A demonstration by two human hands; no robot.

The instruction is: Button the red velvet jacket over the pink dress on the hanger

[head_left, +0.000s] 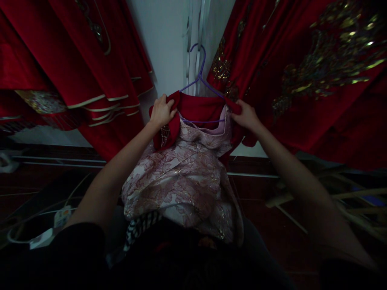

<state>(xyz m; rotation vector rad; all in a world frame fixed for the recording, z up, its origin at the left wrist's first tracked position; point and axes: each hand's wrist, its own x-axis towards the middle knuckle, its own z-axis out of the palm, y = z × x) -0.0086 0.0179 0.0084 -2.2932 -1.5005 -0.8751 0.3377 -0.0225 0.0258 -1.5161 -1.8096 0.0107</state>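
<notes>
In the middle of the head view, a red jacket [199,105] hangs on a purple wire hanger [201,76]. A pale pink brocade dress [187,173] lies in front of it, its lower part bunched toward my body. My left hand [162,111] is closed on the jacket's left shoulder, above a beaded trim [165,136]. On the other side, my right hand [246,114] pinches the red cloth at the right shoulder. The hanger's hook stands free between the hands, in front of a pale door edge. Dim light hides the finer folds.
Red garments with gold trim [102,96] hang at the left. More red cloth with gold sequins [332,60] hangs at the right. A power strip with a cable [62,217] lies low left. Wooden slats [347,201] stand low right, above a dark red floor [254,193].
</notes>
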